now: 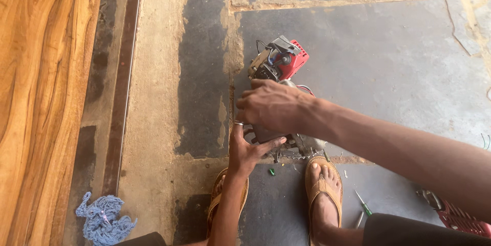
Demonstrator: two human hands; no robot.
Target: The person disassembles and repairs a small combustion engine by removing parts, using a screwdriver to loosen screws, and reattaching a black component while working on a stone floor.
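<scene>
Two hands work a small red-and-grey engine (279,64) standing on the stone floor (388,46) before sandalled feet. The right hand (271,105) clasps its top, fingers curled; the left hand (245,149) braces below, fingers spread. Risk: fingers slipping against metal edges, or the engine tipping; a green screwdriver (363,204) lies underfoot.

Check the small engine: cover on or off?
Partly off. The small engine shows bare wires and metal parts beside its red housing; both the left hand and right hand hide the lower part.
</scene>
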